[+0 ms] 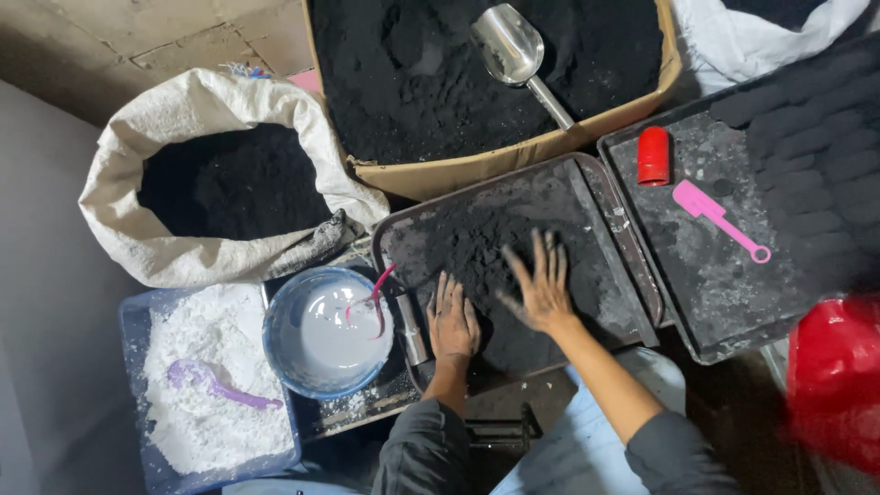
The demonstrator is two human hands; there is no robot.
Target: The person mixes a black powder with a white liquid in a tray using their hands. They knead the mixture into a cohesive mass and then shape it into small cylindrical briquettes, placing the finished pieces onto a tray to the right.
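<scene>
Overhead, seen from the head camera:
Floor: bare cracked concrete at upper left.
Around: white sack and cardboard box of black powder; metal scoop in the box.
Tray: dark metal tray, grimy.
Powder: black powder heap on that tray, beneath both palms.
Left hand: flat, released, pressing the heap's near edge.
Right hand: fingers spread, released, resting on the heap just beside the left.

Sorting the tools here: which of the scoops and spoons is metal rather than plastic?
The silver scoop lying on black powder in the cardboard box. The spoons in the bowl, white powder and right tray are pink or purple plastic.
</scene>
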